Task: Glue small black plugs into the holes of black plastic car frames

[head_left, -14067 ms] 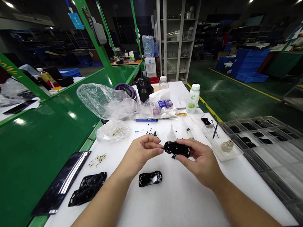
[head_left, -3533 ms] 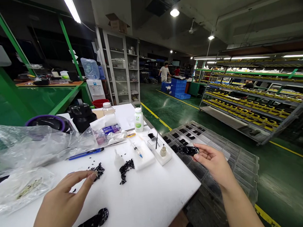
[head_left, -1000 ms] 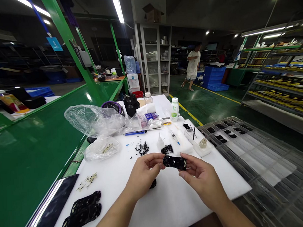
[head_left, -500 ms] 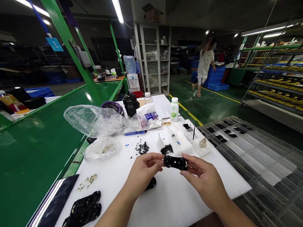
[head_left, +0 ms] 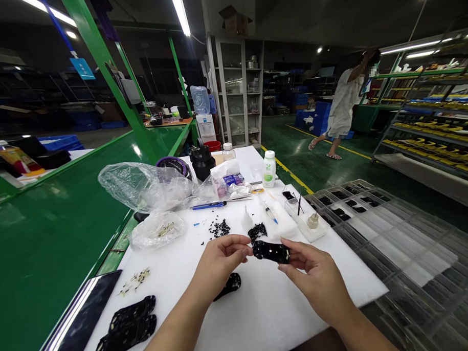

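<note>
My right hand [head_left: 317, 272] grips the right end of a black car-chassis-shaped plastic part [head_left: 273, 252] between thumb and fingers, above the white table. Beside the part's left end is my left hand [head_left: 223, 260], thumb and fingers drawn together in a pinch; whatever is between them is too small to make out. Under the left wrist lies another black part [head_left: 232, 283], partly hidden. Two more black parts [head_left: 126, 327] rest at the near left. Small black pieces form two piles, one left pile [head_left: 219, 228] and one right pile [head_left: 258, 231]. Small cream pieces [head_left: 136, 281] lie scattered at left.
On the table are a plastic bag of cream pieces [head_left: 159, 229], a blue knife [head_left: 208, 205], a dropper bottle [head_left: 247, 218], a syringe [head_left: 271, 214] and a white-capped bottle [head_left: 269, 169]. Clear trays [head_left: 397, 226] stand right. A person [head_left: 342, 102] walks beyond.
My left hand has shifted slightly left, its fingertips drawing away from the part's end. My right hand and the part stay nearly still. The person in the background has moved right and closer.
</note>
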The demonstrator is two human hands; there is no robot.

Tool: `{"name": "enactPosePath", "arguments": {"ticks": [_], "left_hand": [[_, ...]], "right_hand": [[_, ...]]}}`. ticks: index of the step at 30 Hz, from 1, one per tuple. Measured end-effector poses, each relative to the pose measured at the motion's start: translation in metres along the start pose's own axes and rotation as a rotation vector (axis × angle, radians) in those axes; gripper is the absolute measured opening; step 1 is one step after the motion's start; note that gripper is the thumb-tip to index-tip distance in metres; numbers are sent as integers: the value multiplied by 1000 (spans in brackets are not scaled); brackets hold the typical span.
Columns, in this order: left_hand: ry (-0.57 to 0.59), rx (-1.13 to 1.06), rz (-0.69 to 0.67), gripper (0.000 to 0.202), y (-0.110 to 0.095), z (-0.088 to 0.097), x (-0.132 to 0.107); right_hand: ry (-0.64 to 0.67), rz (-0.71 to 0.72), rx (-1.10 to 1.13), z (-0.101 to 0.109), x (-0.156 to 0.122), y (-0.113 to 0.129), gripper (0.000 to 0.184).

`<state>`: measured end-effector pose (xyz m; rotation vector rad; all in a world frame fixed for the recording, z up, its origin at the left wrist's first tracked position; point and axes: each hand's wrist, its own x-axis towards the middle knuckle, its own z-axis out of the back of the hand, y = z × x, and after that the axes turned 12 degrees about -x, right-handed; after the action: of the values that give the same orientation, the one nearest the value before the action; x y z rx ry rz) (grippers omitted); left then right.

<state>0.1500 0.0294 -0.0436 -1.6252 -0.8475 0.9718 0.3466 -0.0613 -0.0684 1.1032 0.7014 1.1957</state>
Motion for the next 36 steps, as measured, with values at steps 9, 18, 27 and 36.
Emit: {"name": "enactPosePath", "arguments": {"ticks": [9,18,27,36], "left_hand": [[-236,631,-160,33,0,3,-1],[-229,655,-168,37,0,14,1],[-229,736,-73,38,7,26,13],[6,1053,-492,44,-14,11,-18]], "right_hand": [[17,-36,75,15,0,-8,50],[-60,55,-49,52,-14,-21,45],[-317,-55,-30,156,-27,-85,51],[-336,-158,220,123,-34,-71,53]]}}
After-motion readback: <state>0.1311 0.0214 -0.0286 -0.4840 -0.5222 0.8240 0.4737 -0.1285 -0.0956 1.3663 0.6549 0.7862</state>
